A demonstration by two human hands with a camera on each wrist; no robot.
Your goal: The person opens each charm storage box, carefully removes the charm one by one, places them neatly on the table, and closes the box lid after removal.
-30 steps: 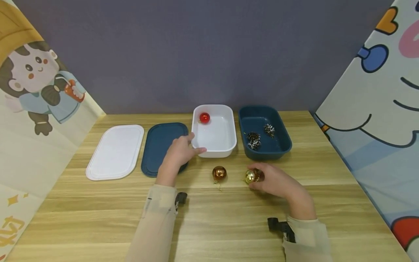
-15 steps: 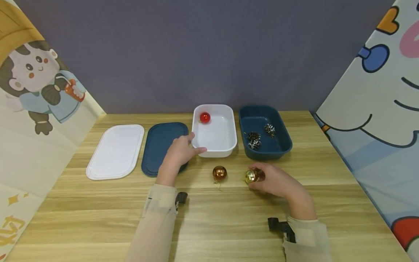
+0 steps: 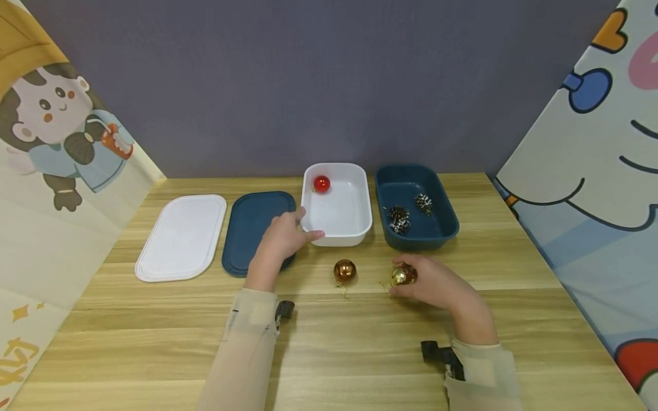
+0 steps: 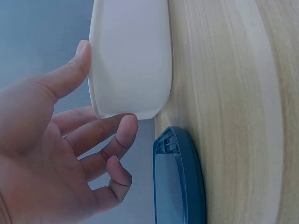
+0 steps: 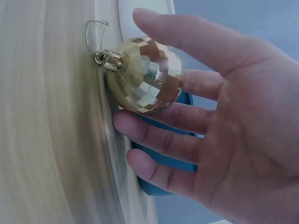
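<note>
My left hand (image 3: pixel 283 234) holds the near left corner of a white plastic box (image 3: pixel 341 241), thumb on the front rim and fingers at the left side. A red bauble (image 3: pixel 321 184) lies inside that box. My right hand (image 3: pixel 432 281) has thumb and fingers around a shiny faceted gold bauble (image 5: pixel 147 77), which sits low at the table; its gold string loop (image 5: pixel 86 35) hangs free. Left of it, a smooth copper-brown bauble (image 3: pixel 345 270) lies on the wood. Several pine cones with white tips (image 3: pixel 424 204) rest in the dark blue box (image 3: pixel 437 242).
A white lid (image 3: pixel 181 240) and a dark blue lid (image 3: pixel 254 228) lie flat on the wooden table (image 3: pixel 339 354), to the left of the boxes. A grey panel (image 3: pixel 329 85) rises behind the boxes. Printed panels stand on both sides.
The gold bauble has turned and shifted slightly right, deeper between my right thumb and fingers. My left hand and the white box look unmoved.
</note>
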